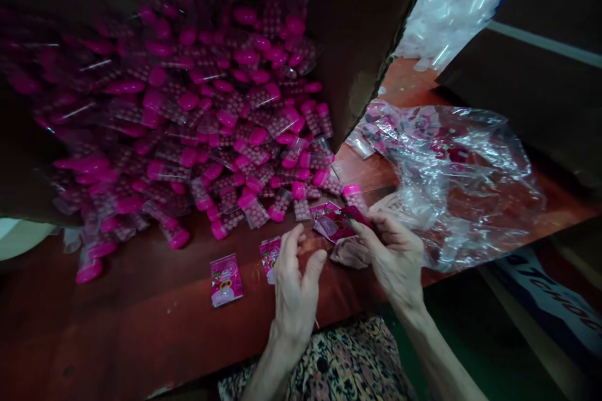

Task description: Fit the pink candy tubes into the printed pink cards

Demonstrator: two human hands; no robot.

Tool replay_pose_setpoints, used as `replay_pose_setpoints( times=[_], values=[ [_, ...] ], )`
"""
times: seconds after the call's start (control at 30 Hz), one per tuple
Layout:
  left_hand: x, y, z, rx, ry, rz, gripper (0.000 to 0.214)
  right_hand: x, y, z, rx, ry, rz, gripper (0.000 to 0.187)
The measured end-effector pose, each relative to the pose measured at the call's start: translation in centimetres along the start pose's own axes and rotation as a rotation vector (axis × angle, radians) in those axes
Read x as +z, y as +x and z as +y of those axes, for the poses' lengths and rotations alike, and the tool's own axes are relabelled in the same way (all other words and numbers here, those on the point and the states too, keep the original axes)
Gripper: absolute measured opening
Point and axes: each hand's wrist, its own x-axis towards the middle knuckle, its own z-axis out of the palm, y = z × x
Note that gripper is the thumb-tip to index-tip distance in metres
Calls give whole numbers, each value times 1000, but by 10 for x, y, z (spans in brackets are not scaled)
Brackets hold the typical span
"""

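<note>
Beside the pile, my right hand (397, 257) pinches a pink printed packet (332, 222) between thumb and fingers. Under it lies a crumpled pale bag (350, 252). My left hand (295, 282) is just left of the packet, its thumb and fingers apart and nothing between them. Partly behind that hand, a second pink packet (269, 257) lies on the table. Farther left another flat pink packet (226, 280) rests by itself. Many small clear containers with pink caps and round beads form a heap (244, 131) in front of both hands.
Tall cardboard walls (371, 31) surround the heap. On the right, a clear plastic bag (461, 182) with pink printed pieces spreads over the red-brown table (117, 326). A large translucent sack (456, 6) stands farther back. A pale rounded object (21, 237) shows at the left edge.
</note>
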Motion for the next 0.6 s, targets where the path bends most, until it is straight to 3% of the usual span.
replay_pose_setpoints(
  times=[0.1,0.17,0.23,0.33,0.4,0.47,0.53,0.6],
  values=[
    [3,6,4,-245,-447,31,31,1,-15,-12,200,272,-109,12],
    [9,9,2,-315,-571,144,30,3,-26,-15,258,320,-192,12],
    [14,8,0,-303,-537,253,33,3,-33,-17,291,326,-278,12],
    [14,3,-1,-194,-325,282,39,2,-35,-17,291,280,-395,15],
    [12,-1,1,-120,-193,274,40,6,-34,-17,164,125,-349,16],
    [11,-3,3,-109,-185,267,39,14,-37,-18,-11,-51,-219,22],
    [11,-3,4,-181,-319,279,38,25,-45,-20,-148,-146,-110,28],
    [11,0,3,-276,-504,297,39,35,-53,-24,-262,-161,-104,33]
  ],
)
